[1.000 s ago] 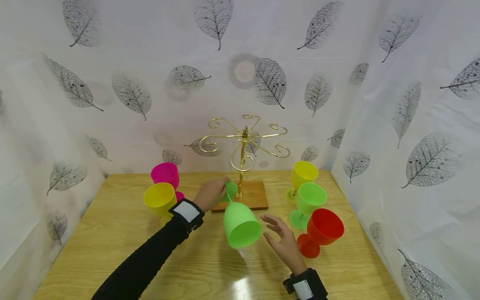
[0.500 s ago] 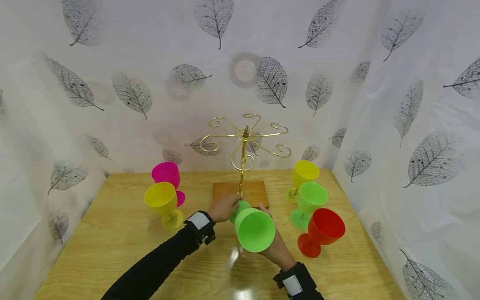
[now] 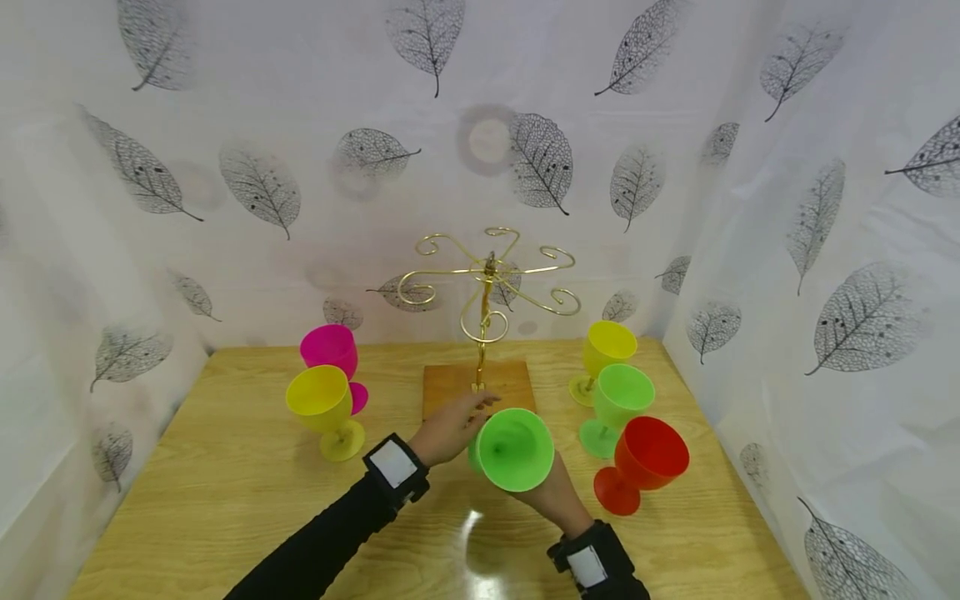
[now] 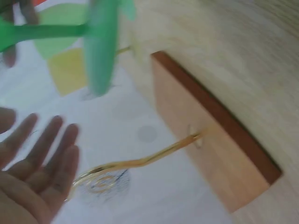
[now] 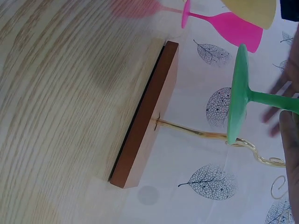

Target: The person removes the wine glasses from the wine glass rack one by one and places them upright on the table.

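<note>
A light green plastic goblet (image 3: pixel 514 450) is held off the table, its bowl opening facing the head camera. My right hand (image 3: pixel 553 493) grips it from the right, partly hidden behind the bowl. In the right wrist view the goblet's foot (image 5: pixel 238 93) and stem show, with my right hand (image 5: pixel 293 163) at the edge. My left hand (image 3: pixel 450 429) is close by on the left. The left wrist view shows that left hand (image 4: pixel 37 179) with fingers extended, apart from the goblet's foot (image 4: pixel 100 46). Behind stands a gold wire rack (image 3: pixel 486 275) with curled arms.
The rack's wooden base (image 3: pixel 450 385) sits at the table's back middle. On the left stand a magenta goblet (image 3: pixel 330 348) and a yellow goblet (image 3: pixel 318 400). On the right are another yellow goblet (image 3: pixel 609 347), a second green goblet (image 3: pixel 622 398) and a red goblet (image 3: pixel 651 454).
The left hand brought the green goblet over from its upside-down tilt, turning its mouth upward. My right hand came in and took it; the left hand has let go.
</note>
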The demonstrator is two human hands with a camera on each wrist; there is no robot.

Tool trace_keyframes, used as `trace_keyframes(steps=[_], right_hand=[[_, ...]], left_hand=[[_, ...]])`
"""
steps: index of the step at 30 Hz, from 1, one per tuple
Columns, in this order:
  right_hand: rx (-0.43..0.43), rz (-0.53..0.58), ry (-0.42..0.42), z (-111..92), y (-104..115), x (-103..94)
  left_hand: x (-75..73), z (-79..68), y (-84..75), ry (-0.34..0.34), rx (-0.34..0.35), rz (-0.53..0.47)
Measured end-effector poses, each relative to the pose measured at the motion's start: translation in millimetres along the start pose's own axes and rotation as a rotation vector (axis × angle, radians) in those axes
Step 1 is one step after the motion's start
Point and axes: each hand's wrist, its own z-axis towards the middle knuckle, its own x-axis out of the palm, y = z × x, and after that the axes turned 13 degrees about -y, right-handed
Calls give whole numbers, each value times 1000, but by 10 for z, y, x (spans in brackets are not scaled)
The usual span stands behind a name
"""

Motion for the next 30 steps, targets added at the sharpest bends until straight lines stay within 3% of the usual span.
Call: trace_keyframes(steps=[2, 4, 6, 9, 11, 13, 19, 24, 30], right_hand=[[8, -9, 11, 19, 16, -10], [11, -22, 24, 31, 14, -23], [33, -17, 34, 37, -9, -36], [52, -14, 46, 39, -54, -56], [65, -13, 66, 35, -81, -62], [58, -21, 91, 24, -100, -67], [84, -8, 162, -2, -145, -43], [129, -5, 193, 2, -104, -1], [122, -31, 197, 13, -78, 28]], left_hand=[[-76, -37, -61, -96, 95, -34], [-135, -77, -104, -147, 203, -114], [-168, -118, -126, -132, 292, -205], [-152, -190, -128, -26, 349, -332], [-106, -248, -124, 27, 330, -388], [-40, -308, -124, 29, 296, -424], [149, -437, -163, -123, 208, -533], [153, -505, -241, -221, 113, -564], [64, -514, -336, -258, 126, -530]])
